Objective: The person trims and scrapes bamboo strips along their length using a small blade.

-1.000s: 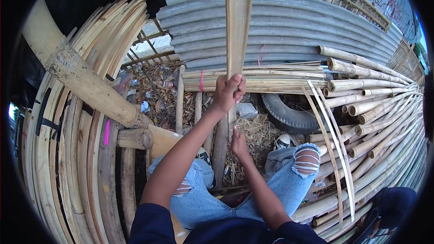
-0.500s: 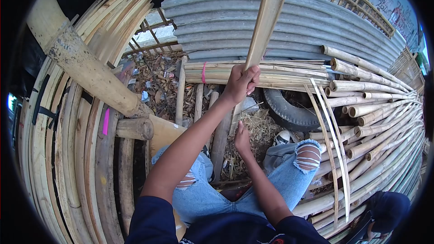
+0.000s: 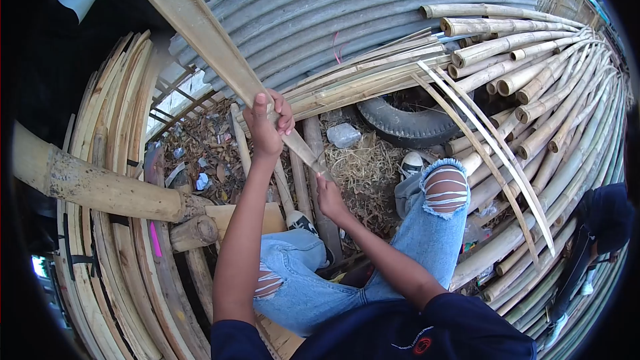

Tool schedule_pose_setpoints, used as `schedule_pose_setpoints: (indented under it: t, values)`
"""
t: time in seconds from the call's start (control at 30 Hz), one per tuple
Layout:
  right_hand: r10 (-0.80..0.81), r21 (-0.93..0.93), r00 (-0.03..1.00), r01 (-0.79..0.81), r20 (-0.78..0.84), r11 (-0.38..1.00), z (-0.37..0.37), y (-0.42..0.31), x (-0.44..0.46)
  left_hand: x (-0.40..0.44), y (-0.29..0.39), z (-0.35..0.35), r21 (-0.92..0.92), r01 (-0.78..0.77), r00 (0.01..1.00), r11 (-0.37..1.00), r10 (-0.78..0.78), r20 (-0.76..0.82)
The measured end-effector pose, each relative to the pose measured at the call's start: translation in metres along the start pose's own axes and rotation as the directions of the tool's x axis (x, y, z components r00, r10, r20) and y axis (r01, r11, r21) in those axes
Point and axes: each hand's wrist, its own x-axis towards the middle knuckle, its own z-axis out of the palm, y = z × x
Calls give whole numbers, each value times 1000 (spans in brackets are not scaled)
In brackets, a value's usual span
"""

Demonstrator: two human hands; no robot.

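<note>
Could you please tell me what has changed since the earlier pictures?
The bamboo strip, upright and then leaning right, now slants with its upper end to the upper left. The left hand has moved left with it; the view has turned too. No grip was visibly released: the left hand still grips the strip, and the right hand remains by its lower end.
</note>
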Motion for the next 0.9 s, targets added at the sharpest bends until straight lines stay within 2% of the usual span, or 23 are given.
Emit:
schedule_pose_setpoints:
  t: [0.03,0.07,0.13,0.2,0.23,0.33,0.37,0.5,0.53,0.6,0.63,0.67,0.77,0.87,0.9]
  values:
    - [172,44,974,-180,147,983,-6,-16,1,1,-2,-3,8,-20,999,1000,20,-37]
    - [311,67,905,-343,290,937,-15,-37,7,2,-2,-6,11,-6,1000,1000,6,-25]
    - [310,137,897,-366,316,920,-29,-69,8,1,-2,-10,-10,-3,1000,1000,3,20]
    - [176,97,958,-202,228,975,-29,-71,6,-1,-5,-6,-13,4,999,1000,-3,41]
    - [274,19,925,-289,262,957,-27,-53,10,-1,-6,-5,13,-8,998,1000,8,58]
    - [231,-40,934,-229,271,973,-33,-18,9,4,-3,2,71,-36,997,997,31,72]
    - [285,26,927,-300,243,954,-9,5,11,4,-5,0,49,-19,998,999,16,61]
    - [243,67,904,-283,351,957,-44,-76,14,1,-4,-3,60,-16,998,998,12,57]
    - [248,67,902,-288,353,955,-41,-72,12,-1,-5,-2,43,-13,998,999,10,60]
    - [232,94,939,-262,253,960,-30,-51,7,-4,-6,1,52,-8,998,999,5,65]
    - [116,156,945,-170,305,973,-14,13,6,-3,-4,3,57,-14,997,998,9,80]
    - [105,160,949,-158,297,974,-11,17,4,-1,-3,5,56,-25,996,998,19,90]
    - [175,64,962,-192,211,979,-13,8,11,2,-6,0,73,-28,999,997,25,45]
    - [188,101,912,-239,365,966,-46,-60,14,0,-2,-4,61,-13,999,998,11,38]
    - [175,90,926,-217,336,972,-45,-68,11,-1,-3,-3,45,-13,999,999,10,49]
